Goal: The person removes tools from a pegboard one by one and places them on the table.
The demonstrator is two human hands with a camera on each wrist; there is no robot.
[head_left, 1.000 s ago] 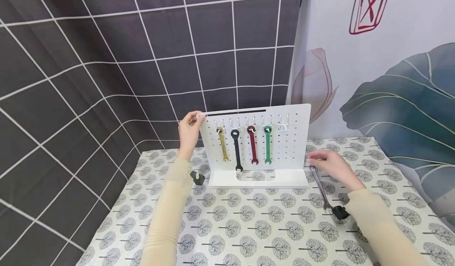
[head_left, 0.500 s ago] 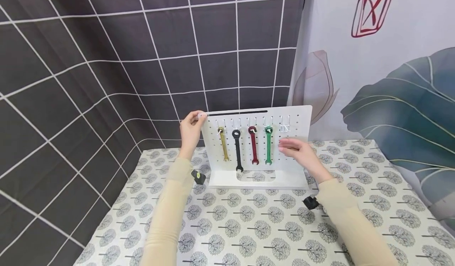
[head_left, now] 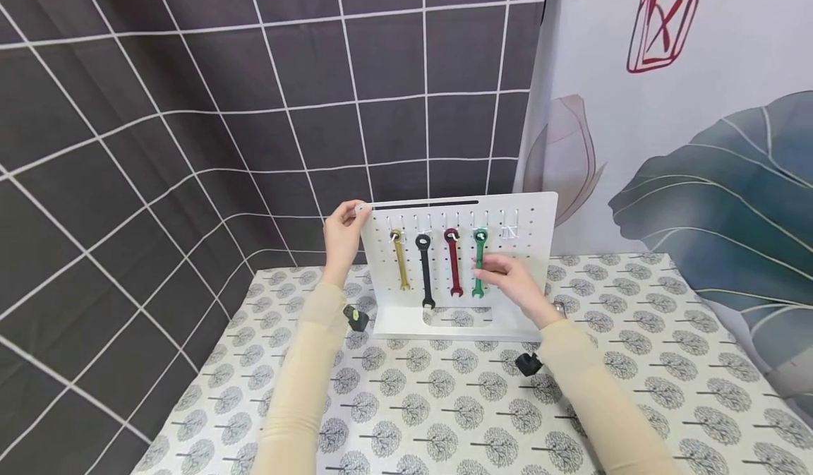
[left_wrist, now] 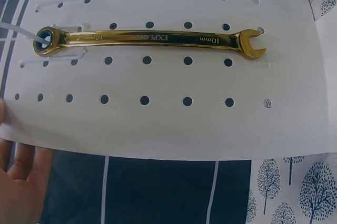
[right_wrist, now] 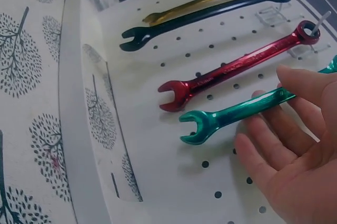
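Note:
A white pegboard stand [head_left: 540, 249] stands upright on the table. At its upper left corner my left hand [head_left: 343, 238] holds the edge, thumb in front. Yellow [head_left: 401, 260], black [head_left: 425, 270], red [head_left: 454, 263] and green [head_left: 480, 249] combination wrenches hang by their ring ends from white hooks. My right hand [head_left: 508, 281] is at the green wrench's shaft; in the right wrist view its fingers reach behind the green wrench [right_wrist: 242, 108] with the thumb on the near side. The gold-coloured wrench [left_wrist: 152, 38] fills the middle of the left wrist view.
On the right of the board is a white hook [head_left: 510, 224] with no wrench on it. The end of a silver wrench [head_left: 559, 308] shows behind my right wrist. A tree-patterned cloth [head_left: 444, 404] covers the table; a dark grid curtain [head_left: 267, 108] hangs behind.
My right hand has moved left from beside the silver wrench, across the board's right part, to the green wrench. The green wrench's lower end has swung slightly left. My left hand stays at the corner.

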